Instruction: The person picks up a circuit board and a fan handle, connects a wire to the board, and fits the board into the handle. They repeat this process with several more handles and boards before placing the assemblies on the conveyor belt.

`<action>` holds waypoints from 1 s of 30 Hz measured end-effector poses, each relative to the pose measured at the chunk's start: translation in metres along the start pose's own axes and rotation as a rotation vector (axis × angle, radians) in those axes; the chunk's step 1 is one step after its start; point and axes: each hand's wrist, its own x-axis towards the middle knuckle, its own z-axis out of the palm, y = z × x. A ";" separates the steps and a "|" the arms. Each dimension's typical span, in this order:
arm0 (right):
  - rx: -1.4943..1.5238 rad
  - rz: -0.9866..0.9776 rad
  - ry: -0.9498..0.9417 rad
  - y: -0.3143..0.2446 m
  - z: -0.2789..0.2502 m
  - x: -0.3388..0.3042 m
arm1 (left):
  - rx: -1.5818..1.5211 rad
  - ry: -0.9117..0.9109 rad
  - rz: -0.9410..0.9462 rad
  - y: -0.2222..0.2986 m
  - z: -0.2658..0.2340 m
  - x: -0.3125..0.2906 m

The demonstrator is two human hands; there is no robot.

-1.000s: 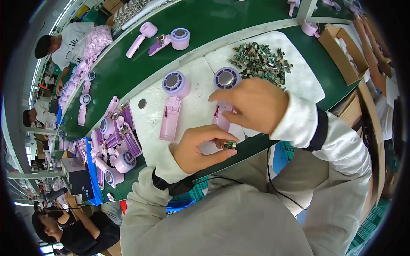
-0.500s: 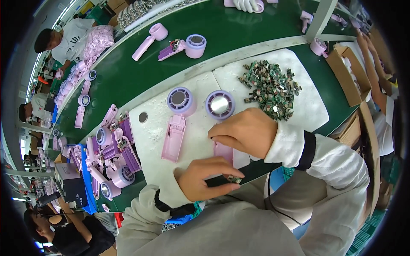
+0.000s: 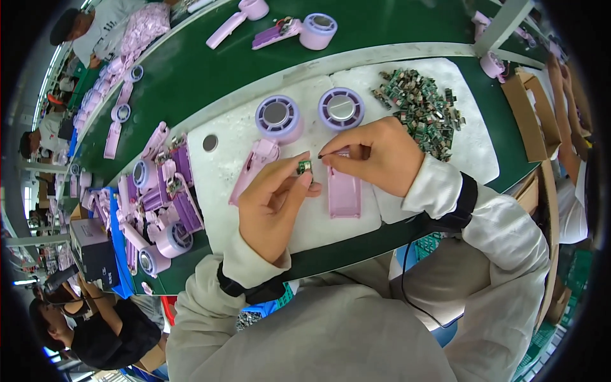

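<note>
Green worktable (image 3: 178, 83) in a workshop, bearing a white foam board (image 3: 216, 178). The two hands are apart: the left hand (image 3: 270, 210) grips a small green circuit board (image 3: 305, 167) between thumb and fingertips, just left of the open pink fan handle (image 3: 344, 197); the right hand (image 3: 382, 156), over that handle's upper end, pinches a small dark piece (image 3: 320, 156). Beyond the handle lies its lavender fan head (image 3: 341, 109); to its left, a second fan (image 3: 280, 120); to its upper right, a circuit-board heap (image 3: 423, 114); well to its left, piled fan parts (image 3: 168, 191).
</note>
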 end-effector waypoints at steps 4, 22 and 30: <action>0.008 0.036 -0.015 -0.006 -0.002 -0.002 | -0.045 -0.011 -0.015 -0.005 -0.002 0.000; 0.050 -0.002 -0.023 -0.021 -0.001 -0.008 | -0.071 -0.080 0.019 -0.005 -0.007 -0.004; 0.162 0.064 -0.145 -0.015 -0.016 -0.011 | -0.223 -0.192 -0.055 -0.005 -0.009 -0.001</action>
